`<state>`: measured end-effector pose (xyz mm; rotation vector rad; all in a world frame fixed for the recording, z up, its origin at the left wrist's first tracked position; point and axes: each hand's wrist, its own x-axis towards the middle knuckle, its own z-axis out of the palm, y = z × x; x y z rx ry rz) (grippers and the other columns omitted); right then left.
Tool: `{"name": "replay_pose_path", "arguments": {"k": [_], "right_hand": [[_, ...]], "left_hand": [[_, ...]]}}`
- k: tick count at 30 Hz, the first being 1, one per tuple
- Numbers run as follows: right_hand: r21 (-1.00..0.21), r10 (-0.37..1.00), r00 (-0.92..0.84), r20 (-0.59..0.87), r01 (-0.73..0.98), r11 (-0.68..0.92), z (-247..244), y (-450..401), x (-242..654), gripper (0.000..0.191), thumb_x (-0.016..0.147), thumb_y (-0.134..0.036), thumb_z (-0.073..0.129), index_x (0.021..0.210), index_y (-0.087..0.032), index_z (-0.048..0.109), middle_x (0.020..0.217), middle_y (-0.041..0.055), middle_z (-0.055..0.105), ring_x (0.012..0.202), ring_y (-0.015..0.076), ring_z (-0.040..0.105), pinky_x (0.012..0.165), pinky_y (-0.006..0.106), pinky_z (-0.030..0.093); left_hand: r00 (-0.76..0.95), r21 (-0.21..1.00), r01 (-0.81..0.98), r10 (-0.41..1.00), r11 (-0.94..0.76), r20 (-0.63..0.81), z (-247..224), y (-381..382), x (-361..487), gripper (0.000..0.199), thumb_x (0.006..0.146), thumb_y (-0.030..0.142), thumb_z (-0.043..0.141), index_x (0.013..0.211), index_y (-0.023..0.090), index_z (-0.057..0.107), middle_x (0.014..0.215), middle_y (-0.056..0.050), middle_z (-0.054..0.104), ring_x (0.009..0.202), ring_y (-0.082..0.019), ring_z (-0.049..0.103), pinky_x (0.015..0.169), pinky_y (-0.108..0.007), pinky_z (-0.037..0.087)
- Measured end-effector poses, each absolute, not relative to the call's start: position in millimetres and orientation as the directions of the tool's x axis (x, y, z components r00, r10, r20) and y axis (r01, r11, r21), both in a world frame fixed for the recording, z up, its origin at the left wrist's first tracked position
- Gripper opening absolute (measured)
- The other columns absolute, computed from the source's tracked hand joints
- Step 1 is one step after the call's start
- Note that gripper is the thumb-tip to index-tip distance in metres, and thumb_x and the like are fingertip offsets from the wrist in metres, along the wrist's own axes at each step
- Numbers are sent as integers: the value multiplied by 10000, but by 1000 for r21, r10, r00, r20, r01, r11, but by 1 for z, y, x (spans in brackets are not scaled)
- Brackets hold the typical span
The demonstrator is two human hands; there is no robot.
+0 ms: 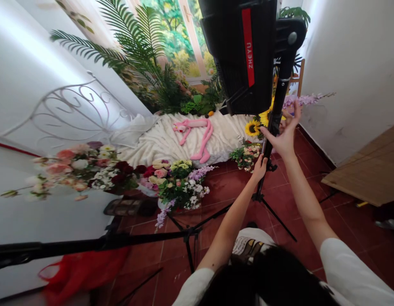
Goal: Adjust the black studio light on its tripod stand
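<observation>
A black studio light with a red strip lettered ZHEYU sits high on a black light stand, close in front of me. My left hand is closed round the stand's pole, low down near a clamp knob. Higher up, my right hand is beside the pole with thumb and fingers spread apart. Its thumb reaches across toward the pole; whether it touches cannot be made out. Sunflowers and a purple flower spray show behind the pole and my right hand.
A pink plush toy lies on a white fur-covered bed. Flower bunches line its front. Another black stand crosses the lower left above a red bag. A brown board is at right, palm leaves behind.
</observation>
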<state>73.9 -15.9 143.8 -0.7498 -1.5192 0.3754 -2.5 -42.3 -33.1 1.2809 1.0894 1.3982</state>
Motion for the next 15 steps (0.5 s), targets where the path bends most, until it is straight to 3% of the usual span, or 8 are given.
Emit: {"name": "replay_pose_path", "arguments": {"k": [6, 15], "right_hand": [[-630, 662, 37, 748, 353, 692, 153, -2, 58, 609, 935, -524, 533, 1435, -258, 310, 1141, 120, 623, 1096, 268, 639, 983, 491, 513], [-637, 657, 100, 747, 391, 664, 148, -4, 53, 509, 962, -441, 499, 1383, -216, 321, 1162, 122, 598, 1134, 253, 613, 1000, 492, 496]], "left_hand": [[-62, 989, -82, 991, -127, 122, -25, -45, -1, 661, 809, 738, 479, 1076, 155, 635, 924, -118, 712, 980, -261, 685, 894, -383, 560], [-74, 975, -204, 995, -84, 70, -27, -45, -1, 598, 813, 660, 579, 1107, 145, 653, 915, -110, 710, 1042, -259, 683, 941, -387, 554]]}}
